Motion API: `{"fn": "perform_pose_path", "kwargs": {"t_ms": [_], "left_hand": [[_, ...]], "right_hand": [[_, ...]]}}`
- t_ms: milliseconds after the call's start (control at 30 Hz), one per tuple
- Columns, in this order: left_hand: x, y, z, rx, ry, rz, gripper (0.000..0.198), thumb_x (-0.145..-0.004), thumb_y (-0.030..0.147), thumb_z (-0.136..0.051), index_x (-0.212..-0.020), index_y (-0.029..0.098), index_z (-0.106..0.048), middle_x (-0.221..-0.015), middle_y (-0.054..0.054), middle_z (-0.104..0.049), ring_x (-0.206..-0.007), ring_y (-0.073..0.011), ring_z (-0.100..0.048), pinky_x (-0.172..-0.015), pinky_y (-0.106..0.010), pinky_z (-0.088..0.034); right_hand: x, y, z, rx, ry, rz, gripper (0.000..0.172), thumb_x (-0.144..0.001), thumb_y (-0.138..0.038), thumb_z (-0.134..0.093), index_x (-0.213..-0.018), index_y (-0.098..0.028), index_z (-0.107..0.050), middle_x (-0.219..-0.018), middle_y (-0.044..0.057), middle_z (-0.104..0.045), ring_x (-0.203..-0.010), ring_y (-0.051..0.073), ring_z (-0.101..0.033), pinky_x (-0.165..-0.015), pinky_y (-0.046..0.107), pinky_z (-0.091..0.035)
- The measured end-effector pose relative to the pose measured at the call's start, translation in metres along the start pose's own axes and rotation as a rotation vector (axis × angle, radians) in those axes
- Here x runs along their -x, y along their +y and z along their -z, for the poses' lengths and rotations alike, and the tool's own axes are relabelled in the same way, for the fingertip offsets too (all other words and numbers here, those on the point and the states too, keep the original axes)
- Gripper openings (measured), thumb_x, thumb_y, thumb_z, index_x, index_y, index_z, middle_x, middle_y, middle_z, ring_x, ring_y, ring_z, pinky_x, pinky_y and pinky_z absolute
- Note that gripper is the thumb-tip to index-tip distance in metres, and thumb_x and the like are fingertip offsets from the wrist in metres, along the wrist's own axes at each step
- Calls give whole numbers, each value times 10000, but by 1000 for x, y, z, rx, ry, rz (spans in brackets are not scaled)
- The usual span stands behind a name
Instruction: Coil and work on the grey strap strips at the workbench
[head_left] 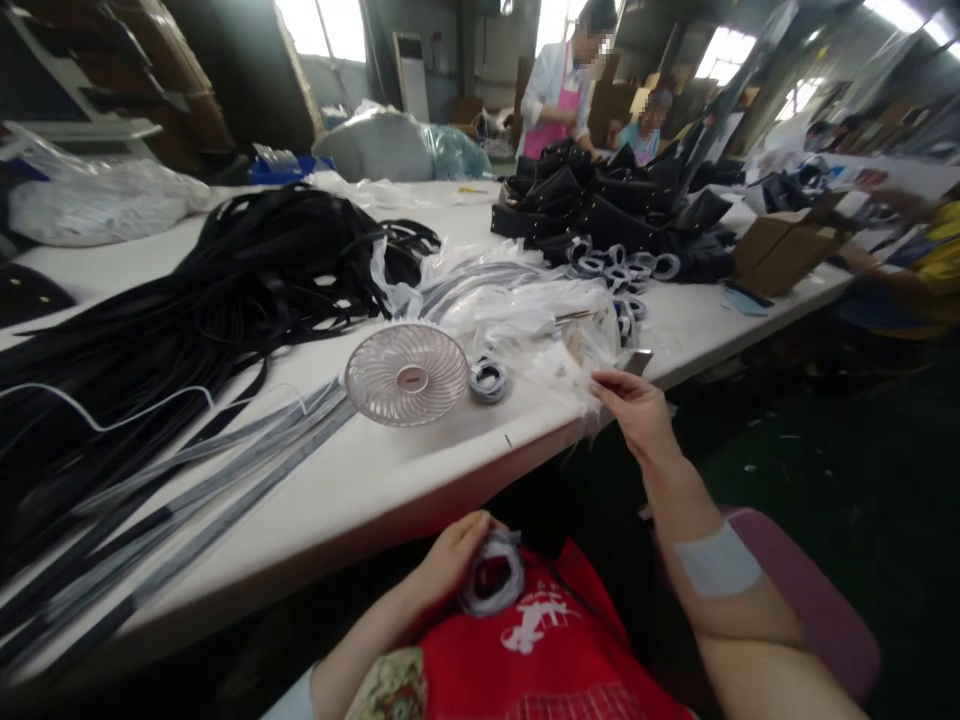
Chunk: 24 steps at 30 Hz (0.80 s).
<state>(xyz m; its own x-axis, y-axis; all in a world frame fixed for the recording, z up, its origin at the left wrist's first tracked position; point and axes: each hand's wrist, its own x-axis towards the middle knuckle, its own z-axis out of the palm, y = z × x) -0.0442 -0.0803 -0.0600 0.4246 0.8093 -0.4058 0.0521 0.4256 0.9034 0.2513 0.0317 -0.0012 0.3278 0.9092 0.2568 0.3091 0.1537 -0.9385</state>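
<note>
Hands: 2, both bare. Left hand (454,560) low at the lap, against a red apron (555,640), fingers curled closed around 1 coiled grey strap (493,575); the coil sits below the table edge, touching the apron. Right hand (637,415) raised at the near edge of the white table (390,480), thumb and fingers pinched on the rim of a clear plastic bag (540,330) that lies crumpled on the tabletop. White patch (718,562) on the right forearm.

Table contents: 1 small round fan (406,373), face up, with 1 loose grey coil (488,380) just beside it; heap of black straps (187,300) at left; long grey strips (225,470) running toward the near left; pile of black bags (615,210) at the far side, a cluster of coils (622,268) at its foot; cardboard box (780,245) at right.

Background: person in a pink apron (559,90) standing behind the table.
</note>
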Motion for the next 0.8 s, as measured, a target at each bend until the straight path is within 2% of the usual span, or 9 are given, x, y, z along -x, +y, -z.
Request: {"fn": "perform_pose_path", "kwargs": {"t_ms": [67, 133, 167, 233, 367, 500, 633, 700, 800], "left_hand": [[1, 1, 0, 26, 3, 14, 503, -852, 602, -530, -876, 132, -709, -834, -56, -709, -783, -175, -596, -770, -284, -460], [2, 2, 0, 51, -10, 48, 498, -841, 597, -547, -895, 131, -714, -847, -63, -723, -752, -177, -602, -751, -294, -470], [2, 3, 0, 62, -21, 73, 504, -842, 601, -539, -907, 132, -713, -814, -58, -722, -696, -169, -593, -710, -296, -471], [1, 5, -2, 79, -53, 123, 532, -861, 614, -497, -949, 134, -709, -701, -38, -698, -565, -145, -545, -615, -289, -450], [1, 9, -5, 70, -84, 97, 546, -894, 594, -460, -962, 120, -723, -711, -51, -705, -557, -132, -545, -588, -267, -444], [1, 11, -6, 61, -110, 122, 592, -892, 622, -443, -1024, 111, -711, -639, -40, -679, -470, -113, -506, -481, -240, -395], [1, 8, -7, 49, -104, 118, 615, -865, 653, -467, -1018, 108, -707, -691, -56, -701, -455, -107, -501, -467, -240, -396], [2, 8, -7, 44, -97, 96, 584, -867, 632, -481, -997, 112, -713, -720, -57, -711, -512, -124, -540, -537, -261, -446], [3, 11, -7, 25, -79, 22, 476, -871, 543, -523, -958, 121, -727, -876, -77, -740, -758, -182, -626, -762, -307, -493]], "right_hand": [[43, -30, 0, 5, -289, 44, 191, -792, -313, -711, -892, -152, -730, -855, 70, -727, -806, 189, -677, -785, 338, -559], [80, -56, 2, 67, -574, 111, 149, -868, -250, -634, -958, -179, -729, -861, 58, -699, -777, 160, -666, -725, 288, -551], [95, -65, 3, 104, -677, 154, 174, -897, -218, -591, -1010, -189, -720, -883, 60, -687, -775, 149, -661, -705, 270, -545], [115, -74, 6, 178, -792, 243, 221, -916, -160, -536, -1060, -196, -700, -913, 66, -671, -780, 138, -654, -692, 254, -535], [128, -72, 9, 271, -855, 358, 213, -879, -93, -540, -979, -197, -696, -889, 54, -667, -786, 139, -646, -691, 243, -523], [132, -75, 12, 418, -866, 499, 256, -889, -90, -504, -1048, -203, -669, -908, 51, -663, -789, 142, -636, -687, 242, -504], [147, -83, 5, 594, -1031, 623, 223, -896, -130, -504, -1049, -196, -652, -907, 54, -649, -757, 156, -616, -670, 262, -489], [155, -81, -3, 597, -1080, 637, 227, -883, -131, -511, -1055, -195, -645, -922, 55, -650, -749, 162, -617, -657, 269, -490], [161, -70, -17, 492, -972, 541, 261, -885, -114, -494, -1096, -181, -632, -927, 63, -667, -774, 166, -630, -692, 271, -503]]}}
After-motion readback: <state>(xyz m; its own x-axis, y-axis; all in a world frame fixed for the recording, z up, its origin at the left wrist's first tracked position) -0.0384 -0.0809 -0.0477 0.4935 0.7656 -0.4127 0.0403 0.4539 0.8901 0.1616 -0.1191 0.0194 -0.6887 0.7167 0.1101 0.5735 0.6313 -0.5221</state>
